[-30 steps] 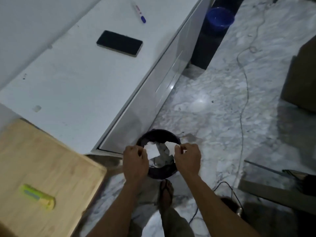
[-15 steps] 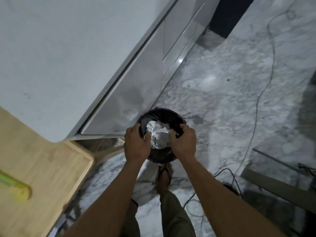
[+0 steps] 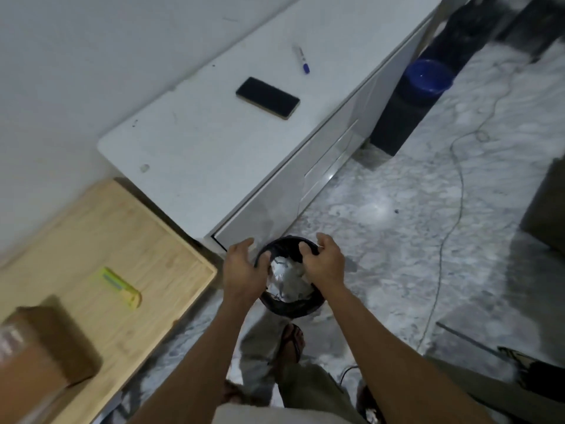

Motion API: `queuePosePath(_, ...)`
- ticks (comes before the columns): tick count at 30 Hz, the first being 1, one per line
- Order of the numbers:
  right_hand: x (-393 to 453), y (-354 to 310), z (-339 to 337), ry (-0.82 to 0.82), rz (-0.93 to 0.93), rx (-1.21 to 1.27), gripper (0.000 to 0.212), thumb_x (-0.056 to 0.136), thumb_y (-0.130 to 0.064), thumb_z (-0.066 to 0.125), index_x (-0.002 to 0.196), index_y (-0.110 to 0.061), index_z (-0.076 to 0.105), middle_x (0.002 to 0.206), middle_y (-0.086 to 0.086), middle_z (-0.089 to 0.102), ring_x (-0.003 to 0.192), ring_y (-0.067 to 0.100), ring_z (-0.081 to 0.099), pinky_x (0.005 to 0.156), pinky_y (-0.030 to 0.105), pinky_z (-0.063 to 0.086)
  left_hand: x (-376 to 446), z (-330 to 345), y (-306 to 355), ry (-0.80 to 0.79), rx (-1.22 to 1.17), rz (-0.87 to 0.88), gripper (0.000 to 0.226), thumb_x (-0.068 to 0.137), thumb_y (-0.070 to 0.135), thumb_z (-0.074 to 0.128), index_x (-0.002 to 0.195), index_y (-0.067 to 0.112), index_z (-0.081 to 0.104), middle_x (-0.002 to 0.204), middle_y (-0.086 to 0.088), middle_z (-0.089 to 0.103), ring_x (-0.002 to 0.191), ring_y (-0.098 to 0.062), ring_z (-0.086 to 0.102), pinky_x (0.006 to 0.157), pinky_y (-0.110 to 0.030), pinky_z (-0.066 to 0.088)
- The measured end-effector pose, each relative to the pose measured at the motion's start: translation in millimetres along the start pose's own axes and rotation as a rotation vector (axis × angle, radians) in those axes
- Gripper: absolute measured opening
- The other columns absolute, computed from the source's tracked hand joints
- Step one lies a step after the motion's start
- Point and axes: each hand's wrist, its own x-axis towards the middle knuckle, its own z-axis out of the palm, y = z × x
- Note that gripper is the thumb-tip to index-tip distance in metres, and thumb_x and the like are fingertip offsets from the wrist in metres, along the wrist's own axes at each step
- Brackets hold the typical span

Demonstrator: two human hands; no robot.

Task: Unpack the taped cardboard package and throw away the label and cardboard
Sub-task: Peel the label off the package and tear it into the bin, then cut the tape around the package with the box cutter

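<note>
My left hand and my right hand hover over the small black bin on the marble floor, fingers spread and loose, holding nothing, the two hands apart with the bin's mouth between them; crumpled white paper lies inside the bin, and I cannot tell whether it is the label; the bin's far rim sits just beside the lower corner of the white cabinet, so there is little room on that side, while the floor to the right of the bin is open; my sandalled foot stands just below the bin on the near side; to the left the wooden table ends in a rounded corner near my left forearm; on it, near its lower left edge, sits the one brown cardboard box, blurred, with clear tape on its left face, and one yellow-green cutter lies well apart from the box toward the table's middle; on the cabinet top lie one dark phone and one pen with a blue cap, apart from each other; a thin cable winds across the floor on the right; one blue tub rests on a dark block past the cabinet's far end
</note>
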Motion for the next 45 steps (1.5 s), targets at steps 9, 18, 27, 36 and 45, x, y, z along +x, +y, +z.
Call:
queuePosePath(9, -93.4, -43.7, 25.9, -0.146, -0.157, 0.039, 0.042, 0.093, -0.025, 0.064, 0.134, -0.013, 0.056, 0.129, 0.001, 0.062, 0.110, 0.015, 0.059, 0.093, 0.023, 0.042, -76.2, -103.0, -40.3, 0.106, -0.085, -0.002, 0.053, 0.095, 0.034, 0.065, 0.142, 0.016, 0.052, 0.143, -0.009, 0.055, 0.126, -0.024, 0.056, 0.099, -0.032, 0.047)
queuePosePath(18, -201.8, -63.9, 123.5, -0.431, -0.433, -0.087, 0.029, 0.089, -0.023, 0.069, 0.117, -0.015, 0.065, 0.115, 0.003, 0.068, 0.096, 0.016, 0.065, 0.089, 0.029, 0.050, -179.4, -186.4, -157.1, 0.428, -0.216, -0.145, 0.046, 0.093, 0.033, 0.068, 0.134, 0.014, 0.060, 0.130, -0.005, 0.064, 0.115, -0.019, 0.062, 0.086, -0.032, 0.050)
queuePosePath(27, -254.6, -66.2, 217.2, -0.675, -0.473, -0.272, 0.028, 0.091, -0.029, 0.066, 0.118, -0.022, 0.063, 0.116, -0.006, 0.064, 0.093, 0.008, 0.063, 0.085, 0.026, 0.049, -228.5, -221.3, -244.6, 0.669, -0.213, -0.401, 0.046, 0.092, 0.033, 0.069, 0.130, 0.009, 0.063, 0.130, -0.015, 0.065, 0.118, -0.031, 0.061, 0.093, -0.038, 0.048)
queuePosePath(36, -211.3, -116.1, 295.9, -0.532, -0.612, -0.257, 0.031, 0.094, -0.016, 0.062, 0.125, -0.010, 0.062, 0.124, 0.004, 0.064, 0.111, 0.019, 0.063, 0.084, 0.022, 0.043, -170.4, -256.5, -287.3, 0.757, -0.228, -0.517, 0.063, 0.087, 0.048, 0.057, 0.135, 0.008, 0.056, 0.137, -0.021, 0.053, 0.131, -0.035, 0.047, 0.101, -0.041, 0.042)
queuePosePath(45, -136.2, -117.5, 356.9, -0.430, -0.596, -0.505, 0.035, 0.090, -0.015, 0.064, 0.125, -0.014, 0.061, 0.122, 0.009, 0.063, 0.114, 0.027, 0.060, 0.094, 0.036, 0.051, -92.0, -258.2, -325.8, 0.582, -0.185, -0.746, 0.091, 0.075, 0.072, 0.068, 0.149, 0.040, 0.025, 0.161, -0.010, 0.022, 0.143, -0.040, 0.032, 0.108, -0.063, 0.037)
